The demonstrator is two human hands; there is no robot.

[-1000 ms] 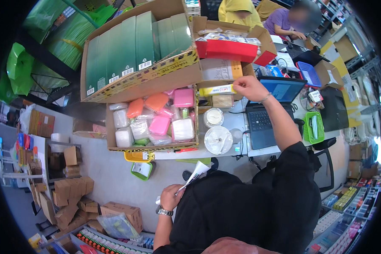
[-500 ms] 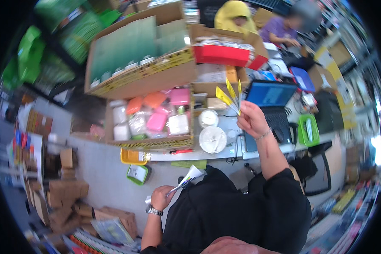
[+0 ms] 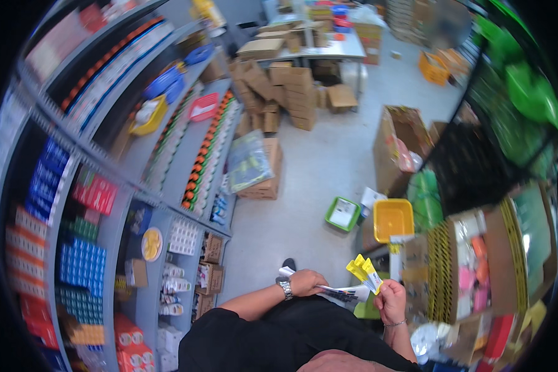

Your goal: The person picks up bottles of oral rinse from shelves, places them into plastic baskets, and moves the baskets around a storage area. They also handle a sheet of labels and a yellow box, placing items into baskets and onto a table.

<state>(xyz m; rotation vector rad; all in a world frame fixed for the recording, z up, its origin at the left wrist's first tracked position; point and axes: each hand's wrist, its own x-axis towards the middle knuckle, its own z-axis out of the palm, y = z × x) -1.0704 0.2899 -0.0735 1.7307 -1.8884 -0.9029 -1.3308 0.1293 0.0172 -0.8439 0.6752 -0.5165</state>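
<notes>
My left hand (image 3: 307, 283), a watch on its wrist, is closed around white printed paper sheets (image 3: 347, 293), held low in front of my body. Their ends stick out on both sides of the fist. Just right of them, my right hand (image 3: 392, 301) pinches a small fan of slim yellow-and-white packets (image 3: 365, 273) by their lower ends. The packets point up and to the left, close to the paper's right end. Whether packets and paper touch, I cannot tell.
Stocked metal shelves (image 3: 121, 186) fill the left side. Ahead on the floor are a green basket (image 3: 343, 214), a tall open carton (image 3: 390, 155) and stacked brown boxes (image 3: 299, 93). A yellow basket (image 3: 393, 221) and open cartons (image 3: 487, 254) stand to the right.
My view has swung left from the workbench to the aisle and shelves. My right hand, stretched over the bench before, is now drawn in near my left. Both keep their hold.
</notes>
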